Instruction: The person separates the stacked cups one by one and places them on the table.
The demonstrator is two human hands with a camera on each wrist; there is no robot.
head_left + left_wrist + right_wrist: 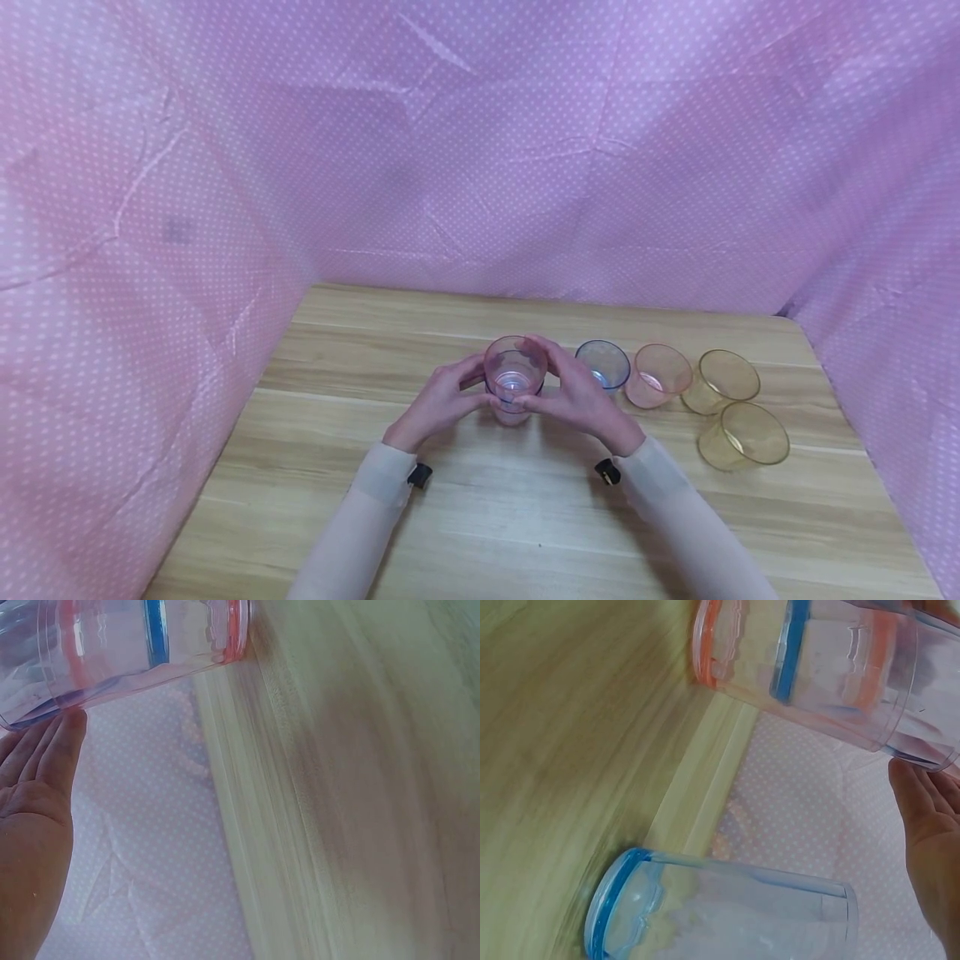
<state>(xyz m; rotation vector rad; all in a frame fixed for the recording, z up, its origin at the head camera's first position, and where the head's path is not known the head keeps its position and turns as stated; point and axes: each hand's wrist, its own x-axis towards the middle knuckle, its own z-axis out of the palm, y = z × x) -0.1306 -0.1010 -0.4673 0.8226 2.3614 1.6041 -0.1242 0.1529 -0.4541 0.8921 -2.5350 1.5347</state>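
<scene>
Both hands are at a stack of nested clear plastic cups standing upright on the wooden table. Uppermost is a pink cup, with a blue-rimmed cup below it and another pink cup at the bottom. My left hand grips the stack's left side, thumb in front and fingers behind. From the right, my right hand holds it the same way, the thumbs near each other. In the right wrist view, blue and orange base bands show through the stack's walls.
Right of the stack stand a blue cup, a pink cup and two yellow cups, one nearer the front. The wooden table is bordered by pink dotted cloth at the back and sides.
</scene>
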